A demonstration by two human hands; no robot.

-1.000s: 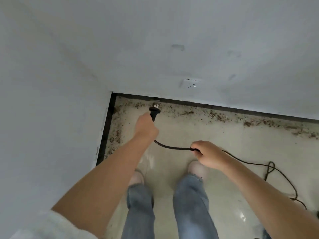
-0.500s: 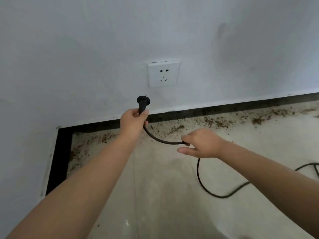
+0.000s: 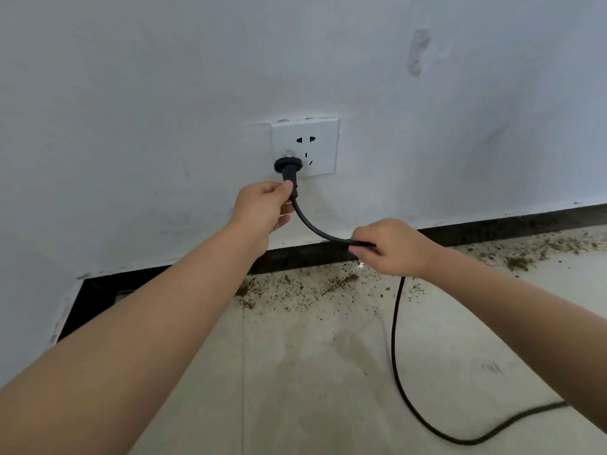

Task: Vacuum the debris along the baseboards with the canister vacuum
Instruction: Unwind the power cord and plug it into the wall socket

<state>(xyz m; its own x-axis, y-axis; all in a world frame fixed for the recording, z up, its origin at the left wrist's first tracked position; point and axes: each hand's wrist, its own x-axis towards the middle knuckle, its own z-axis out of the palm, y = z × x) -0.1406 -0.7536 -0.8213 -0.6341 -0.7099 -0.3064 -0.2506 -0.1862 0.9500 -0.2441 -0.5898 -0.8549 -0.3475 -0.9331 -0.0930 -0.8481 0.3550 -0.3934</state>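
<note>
Black plug (image 3: 288, 165), half a second ago short of the socket (image 3: 320, 147), now meets its lower-left corner — left hand (image 3: 262, 208) fingers pinching it, right hand (image 3: 391, 247) gripping the cord (image 3: 395, 356) — so power is nearly connected.

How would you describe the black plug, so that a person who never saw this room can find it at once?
Look at the white wall above the dark baseboard, where a square white socket plate sits. The black plug is against the lower left part of that plate, and the left hand holds it just below its head. It is the only round black thing on the wall, with a cord running down to the floor.
</note>
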